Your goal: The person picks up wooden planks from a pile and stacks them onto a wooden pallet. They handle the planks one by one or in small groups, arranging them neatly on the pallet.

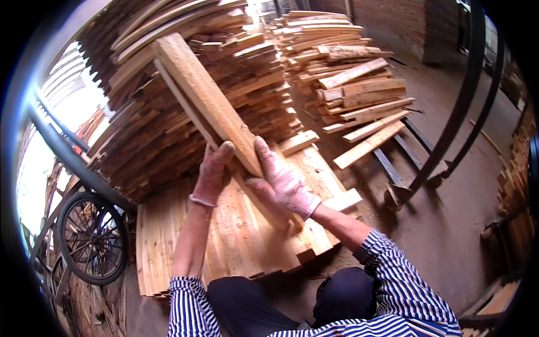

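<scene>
Both my hands wear pale, pink-stained work gloves. My left hand (211, 175) is closed on the left edges of a few rough wooden boards, thumb on top. My right hand (282, 182) grips the same boards from the right, near the end of the thick upper board (209, 101). A thinner board (188, 104) shows along its left side, and another part runs below my hands. The boards slant up and away to the left. Beneath them lies a layer of planks (168, 241) set side by side. The fingers under the boards are hidden.
A tall stack of boards (163, 140) rises beyond the planks. Another stack (359, 90) stands far right, beside black metal bars (449, 123). A spoked wheel (92, 238) is at the left. More wood (514, 213) lies along the right edge; my knees are close in front.
</scene>
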`<state>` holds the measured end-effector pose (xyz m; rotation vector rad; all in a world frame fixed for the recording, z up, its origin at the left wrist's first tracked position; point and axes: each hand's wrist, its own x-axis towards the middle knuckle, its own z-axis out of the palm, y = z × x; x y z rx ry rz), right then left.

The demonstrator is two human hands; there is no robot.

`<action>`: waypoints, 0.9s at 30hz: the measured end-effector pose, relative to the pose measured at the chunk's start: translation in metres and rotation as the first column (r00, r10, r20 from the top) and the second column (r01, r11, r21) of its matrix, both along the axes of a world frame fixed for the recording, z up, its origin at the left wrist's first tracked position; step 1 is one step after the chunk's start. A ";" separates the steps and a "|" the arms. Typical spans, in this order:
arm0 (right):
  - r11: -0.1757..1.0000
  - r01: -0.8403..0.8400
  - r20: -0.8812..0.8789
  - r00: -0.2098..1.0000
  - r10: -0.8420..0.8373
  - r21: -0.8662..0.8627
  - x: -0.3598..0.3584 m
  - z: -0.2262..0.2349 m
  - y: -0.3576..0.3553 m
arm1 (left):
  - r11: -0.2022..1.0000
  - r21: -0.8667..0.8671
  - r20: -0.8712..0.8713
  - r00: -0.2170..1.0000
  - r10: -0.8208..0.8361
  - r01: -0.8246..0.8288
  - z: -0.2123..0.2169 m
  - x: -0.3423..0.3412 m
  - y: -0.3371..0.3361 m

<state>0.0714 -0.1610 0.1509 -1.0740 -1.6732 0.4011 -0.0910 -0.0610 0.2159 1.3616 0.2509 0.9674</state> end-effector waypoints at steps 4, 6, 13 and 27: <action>0.995 0.016 0.003 1.000 -0.016 -0.095 -0.004 0.006 0.018 | 0.961 -0.273 0.033 0.998 0.055 -0.044 -0.021 0.000 0.018; 0.965 -0.014 -0.048 0.999 0.001 -0.260 -0.005 0.023 -0.007 | 0.910 -0.406 0.094 0.987 0.132 -0.083 -0.034 0.005 0.011; 0.829 0.255 -0.024 0.951 -0.307 -0.498 0.047 -0.043 -0.058 | 0.791 -0.517 -0.433 0.897 0.089 -0.328 -0.138 0.064 -0.013; 0.613 0.506 0.562 0.818 -0.120 -0.607 0.068 -0.124 0.011 | 0.667 -0.732 -0.283 0.953 -0.111 -0.140 -0.212 -0.001 0.051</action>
